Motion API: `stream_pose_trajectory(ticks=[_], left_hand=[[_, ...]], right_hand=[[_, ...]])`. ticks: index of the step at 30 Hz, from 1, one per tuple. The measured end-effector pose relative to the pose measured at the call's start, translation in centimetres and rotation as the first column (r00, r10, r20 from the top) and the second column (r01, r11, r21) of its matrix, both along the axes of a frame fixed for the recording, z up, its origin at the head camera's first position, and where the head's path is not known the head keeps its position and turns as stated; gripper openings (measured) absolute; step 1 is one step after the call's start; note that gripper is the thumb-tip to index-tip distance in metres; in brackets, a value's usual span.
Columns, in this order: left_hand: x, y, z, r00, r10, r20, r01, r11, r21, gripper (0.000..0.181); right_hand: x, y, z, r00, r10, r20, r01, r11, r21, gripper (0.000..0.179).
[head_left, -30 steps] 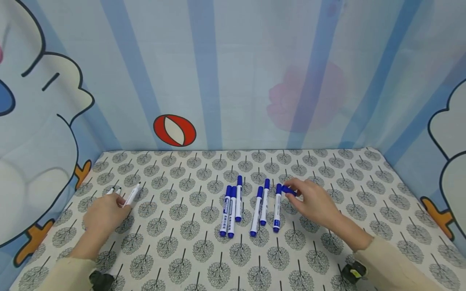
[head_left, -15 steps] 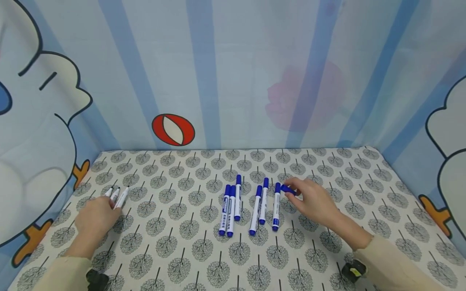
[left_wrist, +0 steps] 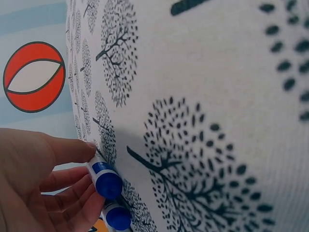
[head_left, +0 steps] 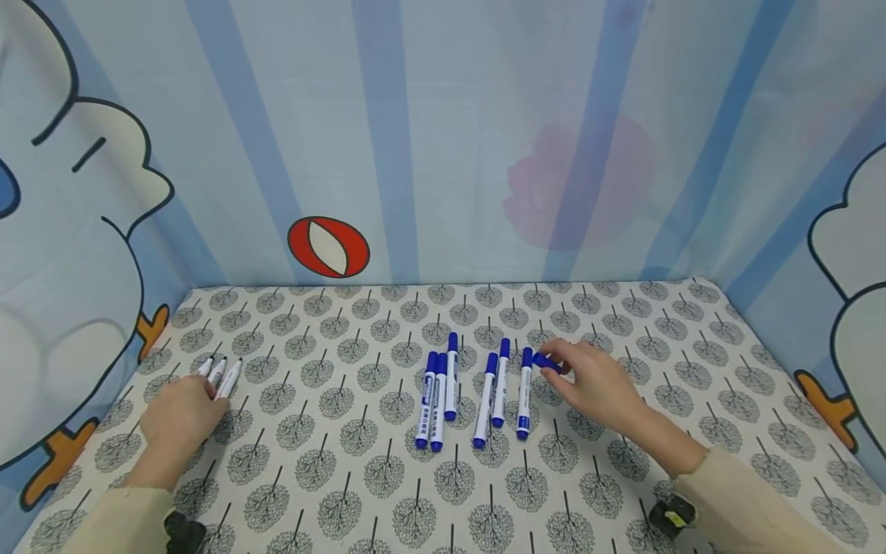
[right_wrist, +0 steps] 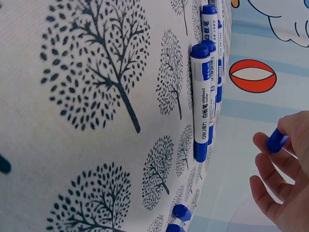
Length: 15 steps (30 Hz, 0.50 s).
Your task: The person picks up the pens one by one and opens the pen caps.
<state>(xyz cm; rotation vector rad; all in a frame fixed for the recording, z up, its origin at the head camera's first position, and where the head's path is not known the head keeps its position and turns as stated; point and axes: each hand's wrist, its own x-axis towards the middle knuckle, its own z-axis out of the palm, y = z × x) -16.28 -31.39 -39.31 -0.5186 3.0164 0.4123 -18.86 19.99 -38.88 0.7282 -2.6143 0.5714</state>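
Note:
At the left of the head view, three uncapped whiteboard markers lie side by side with their black tips pointing away. My left hand (head_left: pixel 181 413) pinches the rightmost uncapped marker (head_left: pixel 229 378), and its fingers overlap the others. In the left wrist view, the blue end of that held marker (left_wrist: pixel 109 185) shows by the fingertips, with the blue end of a second marker (left_wrist: pixel 118 217) beside it. My right hand (head_left: pixel 597 385) pinches a loose blue cap (right_wrist: pixel 276 141) between thumb and finger, just right of a row of capped blue markers.
Three capped markers (head_left: pixel 436 412) lie left of centre. Three more capped markers (head_left: pixel 484 408) lie right of them. Two loose blue caps, one a blue cap (right_wrist: pixel 181 212), rest on the tree-print cloth (head_left: pixel 346 492), hidden by the right hand in the head view. A printed curtain (head_left: pixel 464 154) stands behind.
My left hand has moved left and lowered the uncapped marker, bringing it beside the two others. The right hand stays in place with the cap.

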Motion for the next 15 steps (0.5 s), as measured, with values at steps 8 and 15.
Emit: stream_pose_trajectory(ticks=[8,15], left_hand=[[-0.20,-0.05,-0.05,1.000,0.009,-0.005,-0.009,1.000,-0.022,0.020],[-0.30,-0.19,-0.09,1.000,0.014,0.001,-0.014,1.000,-0.018,0.021]], right_hand=[[0.00,-0.06,-0.13,1.000,0.006,-0.012,-0.006,1.000,0.009,0.024],[0.03,-0.03,-0.21,1.000,-0.004,0.001,0.004,1.000,0.017,0.024]])
